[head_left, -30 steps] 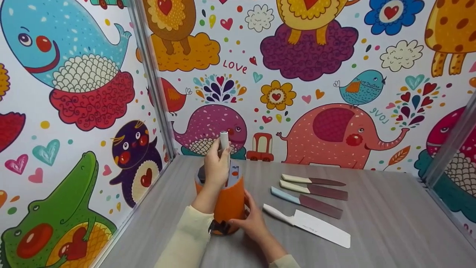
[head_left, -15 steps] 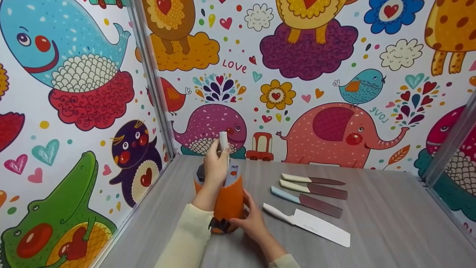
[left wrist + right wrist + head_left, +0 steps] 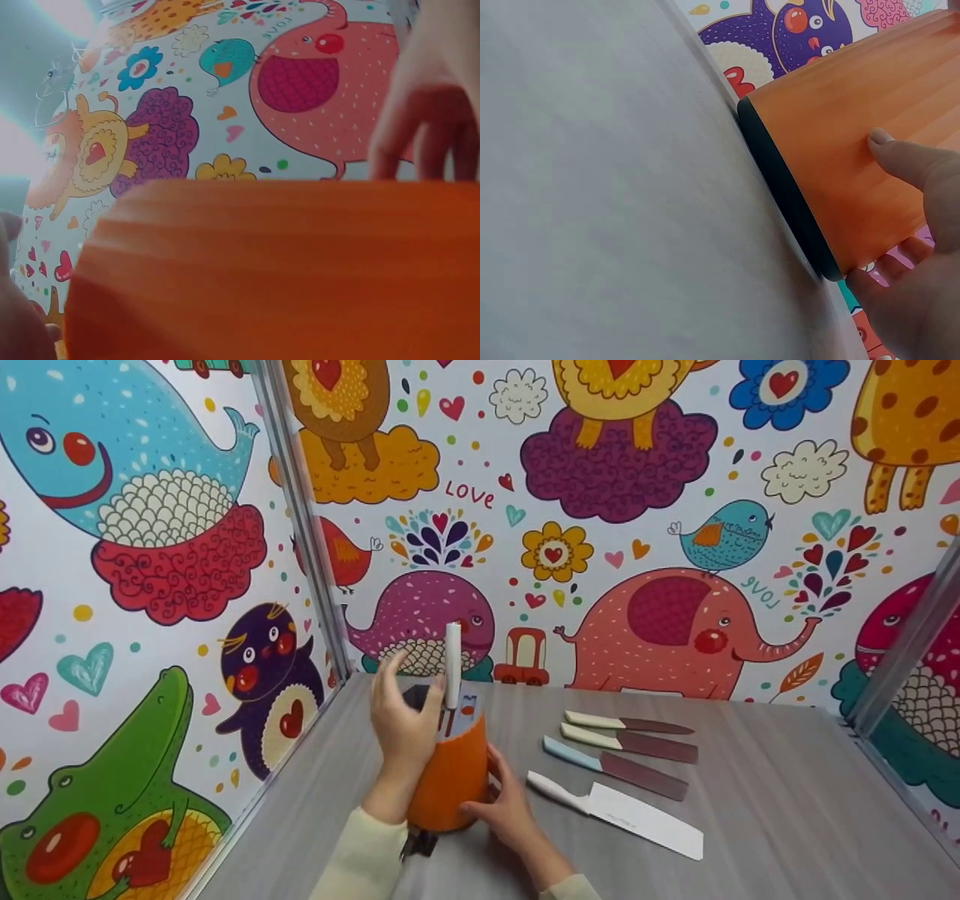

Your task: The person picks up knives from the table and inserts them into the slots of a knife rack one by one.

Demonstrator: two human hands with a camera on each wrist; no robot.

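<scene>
An orange knife block stands upright on the table, its dark base showing in the right wrist view. My right hand holds its lower right side, with the thumb on the wall and the other fingers round the side. A knife with a white handle stands in the top of the block, its blade mostly hidden. Beside that handle, my left hand has its fingers spread and grips nothing. The block's orange wall fills the lower left wrist view.
Right of the block lie a white cleaver, a blue-handled knife and two cream-handled knives, the upper knife and the lower knife. A grey table bears them. Patterned walls close off the back and sides.
My left hand has let go of the white-handled knife and moved left and down, its fingers opening. The knife stays in the block. My right hand keeps its hold.
</scene>
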